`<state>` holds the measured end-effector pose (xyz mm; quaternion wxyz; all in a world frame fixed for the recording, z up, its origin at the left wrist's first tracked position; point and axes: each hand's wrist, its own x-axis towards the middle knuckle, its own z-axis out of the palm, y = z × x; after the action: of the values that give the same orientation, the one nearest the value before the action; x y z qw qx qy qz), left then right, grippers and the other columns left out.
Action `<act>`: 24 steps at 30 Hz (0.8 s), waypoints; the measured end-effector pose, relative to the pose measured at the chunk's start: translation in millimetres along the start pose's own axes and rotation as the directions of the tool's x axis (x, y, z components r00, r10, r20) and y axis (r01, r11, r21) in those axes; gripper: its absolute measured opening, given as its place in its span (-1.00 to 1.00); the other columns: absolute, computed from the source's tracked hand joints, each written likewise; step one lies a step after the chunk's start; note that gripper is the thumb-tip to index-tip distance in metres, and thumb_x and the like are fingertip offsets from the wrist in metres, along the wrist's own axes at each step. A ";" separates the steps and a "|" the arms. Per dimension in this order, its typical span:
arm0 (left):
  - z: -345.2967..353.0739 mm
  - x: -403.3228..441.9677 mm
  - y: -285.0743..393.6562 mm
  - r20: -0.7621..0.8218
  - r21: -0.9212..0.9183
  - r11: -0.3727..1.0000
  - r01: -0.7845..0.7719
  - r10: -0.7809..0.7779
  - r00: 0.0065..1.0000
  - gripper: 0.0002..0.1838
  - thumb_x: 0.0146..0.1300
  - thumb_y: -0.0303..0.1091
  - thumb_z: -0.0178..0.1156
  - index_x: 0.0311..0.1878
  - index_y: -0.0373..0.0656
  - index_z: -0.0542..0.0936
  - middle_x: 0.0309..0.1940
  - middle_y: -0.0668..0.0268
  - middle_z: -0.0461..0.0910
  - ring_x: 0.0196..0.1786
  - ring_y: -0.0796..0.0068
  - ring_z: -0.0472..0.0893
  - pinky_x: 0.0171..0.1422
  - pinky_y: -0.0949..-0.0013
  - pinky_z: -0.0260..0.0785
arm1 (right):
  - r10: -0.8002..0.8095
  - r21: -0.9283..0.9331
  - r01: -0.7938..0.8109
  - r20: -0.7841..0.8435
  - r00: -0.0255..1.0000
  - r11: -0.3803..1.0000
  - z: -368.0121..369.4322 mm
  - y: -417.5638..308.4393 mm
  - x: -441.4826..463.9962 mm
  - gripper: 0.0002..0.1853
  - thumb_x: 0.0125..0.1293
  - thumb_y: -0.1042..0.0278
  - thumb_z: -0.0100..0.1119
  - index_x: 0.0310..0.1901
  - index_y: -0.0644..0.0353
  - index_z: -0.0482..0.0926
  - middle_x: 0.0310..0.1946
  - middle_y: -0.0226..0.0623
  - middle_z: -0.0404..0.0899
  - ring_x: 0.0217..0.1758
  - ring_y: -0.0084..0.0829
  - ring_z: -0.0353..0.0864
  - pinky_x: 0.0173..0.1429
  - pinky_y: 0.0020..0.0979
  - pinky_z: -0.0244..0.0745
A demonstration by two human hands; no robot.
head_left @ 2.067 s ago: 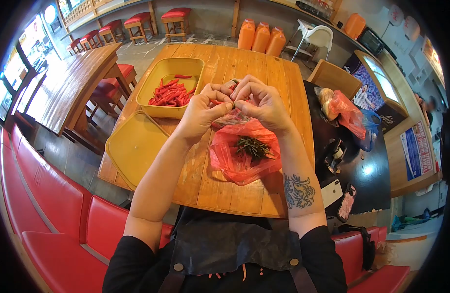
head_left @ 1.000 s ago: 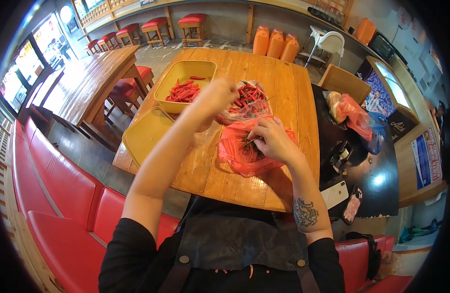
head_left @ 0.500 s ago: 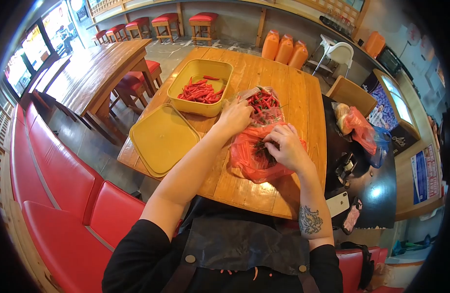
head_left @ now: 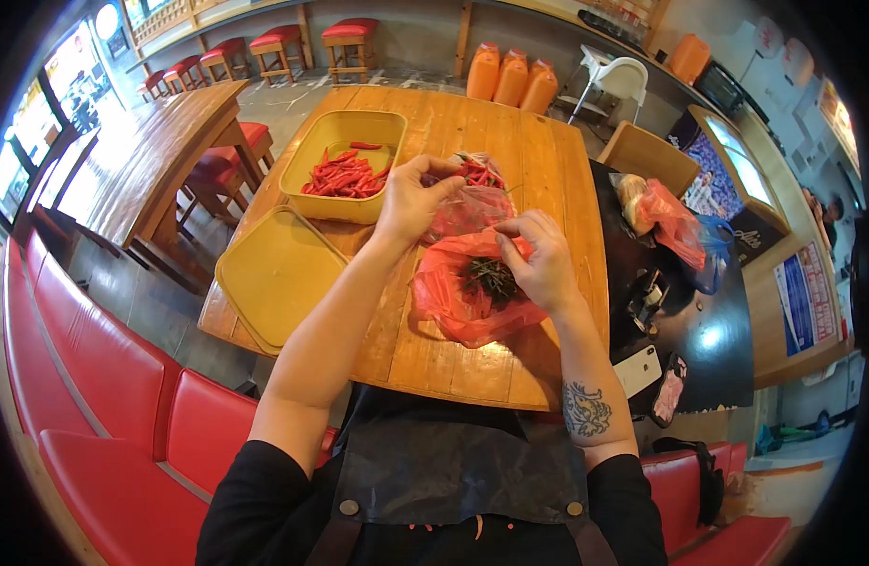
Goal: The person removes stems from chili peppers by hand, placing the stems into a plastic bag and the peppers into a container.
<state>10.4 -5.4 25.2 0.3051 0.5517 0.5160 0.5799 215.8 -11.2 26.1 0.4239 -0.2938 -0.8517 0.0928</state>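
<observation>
My left hand [head_left: 415,198] is raised in front of the clear plastic bag of red chilies [head_left: 478,173], its fingers curled toward the thumb; whatever it pinches is too small to make out. My right hand [head_left: 538,259] hovers at the right rim of an open red plastic bag [head_left: 444,292], thumb and fingers closed together. Inside that bag lies a dark clump of green chili stems [head_left: 491,280]. Left of the bags stands a yellow plastic tub [head_left: 345,206] with loose red chilies [head_left: 345,175] in it. Its yellow lid [head_left: 279,278] lies flat nearby.
The wooden table [head_left: 444,373] carries all of this. On the black side table to the right are a phone [head_left: 636,371], a pink-and-black item [head_left: 670,389] and filled plastic bags [head_left: 675,222]. Orange jugs [head_left: 512,77] and a white high chair [head_left: 612,80] stand beyond.
My left hand has lifted off the chili bag and come back closer to me. My right hand has risen slightly from the stems, uncovering more of them. The view has shifted right.
</observation>
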 end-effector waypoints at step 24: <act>23.5 -26.2 19.1 0.424 -0.464 0.849 0.252 -0.036 0.905 -0.84 0.20 -0.50 0.27 -0.20 -0.23 0.49 -0.27 0.35 0.56 -0.19 0.63 0.53 -0.04 0.52 0.41 | 0.226 0.358 -0.172 -0.114 0.968 0.918 -2.4 -4.8 0.5 -0.97 0.17 0.60 0.21 -0.36 0.29 0.56 -0.44 -0.33 0.52 -0.33 -0.53 0.49 -0.16 -0.52 0.38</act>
<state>42.4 -28.8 31.2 0.5819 0.5169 0.3118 0.5449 215.5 -15.0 29.9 0.5211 -0.3065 -0.7528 0.2606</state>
